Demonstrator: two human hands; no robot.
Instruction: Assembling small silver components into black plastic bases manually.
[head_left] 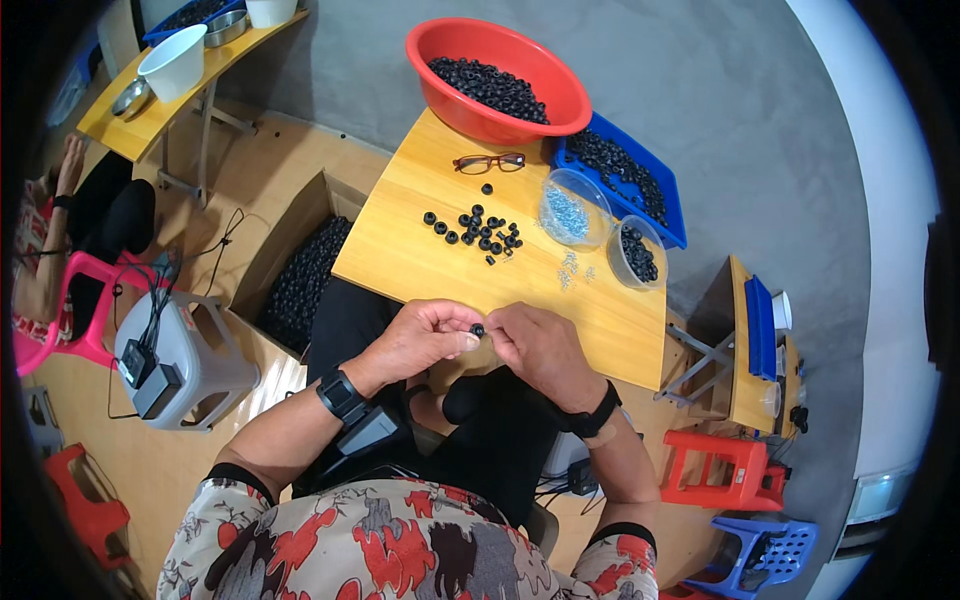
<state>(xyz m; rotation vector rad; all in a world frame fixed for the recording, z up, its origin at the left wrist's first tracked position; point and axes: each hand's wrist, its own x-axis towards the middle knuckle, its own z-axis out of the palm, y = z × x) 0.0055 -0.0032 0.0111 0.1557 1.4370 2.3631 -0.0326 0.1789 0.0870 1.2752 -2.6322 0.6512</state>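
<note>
Over the table's near edge, my left hand (432, 335) pinches a small round black part (477, 330) between thumb and fingertips. Beside it, my right hand (535, 345) has its fingers pressed together close to that part; anything in them is too small or hidden to make out. Ahead on the wooden table (390, 250) lies a loose group of similar black parts (485, 235). A few tiny silvery pieces (570, 270) are scattered to the right of them. Clear tubs hold more: one has small bluish metal pieces (565, 215), the other black parts (638, 255).
A red basin (430, 60) of black parts and a blue tray (675, 225) stand at the back. Glasses (489, 163) lie before the basin. A carton (270, 240) of black parts sits left of the table. Another person (65, 200) is at far left by a grey stool (185, 350).
</note>
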